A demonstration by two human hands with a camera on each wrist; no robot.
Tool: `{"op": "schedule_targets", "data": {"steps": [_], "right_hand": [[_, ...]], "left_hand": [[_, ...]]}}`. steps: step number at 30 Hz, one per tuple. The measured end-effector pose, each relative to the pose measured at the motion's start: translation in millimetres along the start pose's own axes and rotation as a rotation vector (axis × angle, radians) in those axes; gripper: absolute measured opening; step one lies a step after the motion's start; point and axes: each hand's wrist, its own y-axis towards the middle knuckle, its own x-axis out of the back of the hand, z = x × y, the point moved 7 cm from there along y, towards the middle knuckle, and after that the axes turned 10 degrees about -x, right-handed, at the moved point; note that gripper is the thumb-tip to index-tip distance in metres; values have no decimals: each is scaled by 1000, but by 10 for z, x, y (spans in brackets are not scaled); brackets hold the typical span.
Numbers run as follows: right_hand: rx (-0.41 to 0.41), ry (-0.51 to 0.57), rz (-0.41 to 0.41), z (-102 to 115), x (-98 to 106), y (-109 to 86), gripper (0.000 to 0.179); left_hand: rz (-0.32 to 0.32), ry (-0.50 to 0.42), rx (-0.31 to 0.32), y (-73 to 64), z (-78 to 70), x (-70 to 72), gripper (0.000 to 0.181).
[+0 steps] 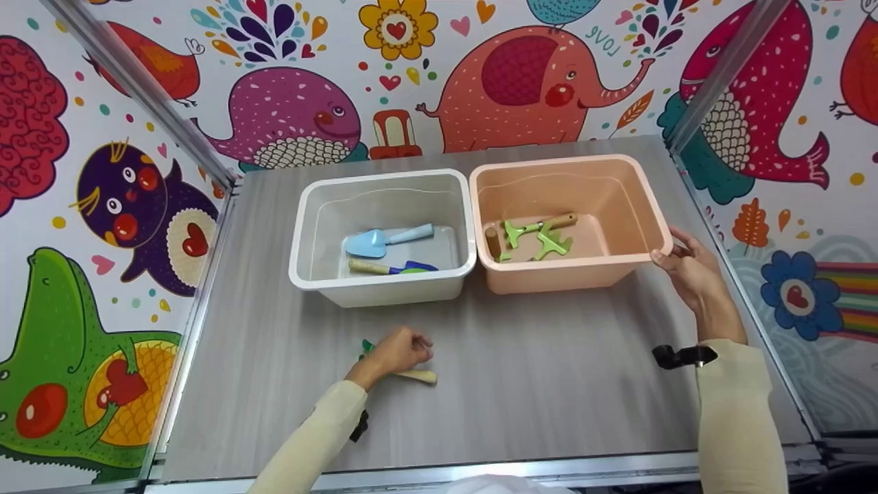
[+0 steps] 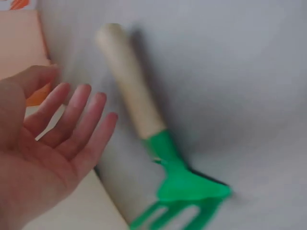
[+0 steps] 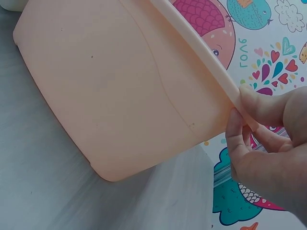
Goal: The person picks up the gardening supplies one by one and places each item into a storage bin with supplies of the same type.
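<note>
My left hand [image 1: 398, 353] hovers over a small garden hand rake with a green tined head [image 2: 192, 187] and a pale wooden handle [image 1: 420, 376]. The rake lies on the grey table, beside the hand in the left wrist view. Nothing is held there; the fingers [image 2: 79, 122] are loosely bent and apart from the handle. On the other side, my right hand [image 1: 696, 274] pinches the front right corner of the peach bin [image 1: 555, 278] between thumb and fingers. The right wrist view shows that grip on the rim [image 3: 201, 60].
A white bin [image 1: 391, 295] stands left of the peach one, holding a light blue trowel [image 1: 374, 243] and a wooden-handled tool [image 1: 370, 266] with a dark blue part. Green garden tools [image 1: 552, 243] lie in the peach bin. Printed panels [image 1: 411, 82] and metal posts border the table.
</note>
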Motion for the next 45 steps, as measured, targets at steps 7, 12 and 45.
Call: {"op": "schedule_targets", "data": {"steps": [7, 12, 45], "right_hand": [[-4, -18, -2, -7, -5, 10, 98], [-15, -15, 0, -7, -7, 12, 98], [40, -22, -7, 12, 6, 13, 94]], "left_hand": [[-21, 68, -1, -148, 143, -25, 23], [1, 167, -44, -202, 146, -36, 32], [1, 609, -215, -247, 84, -130, 26]]}}
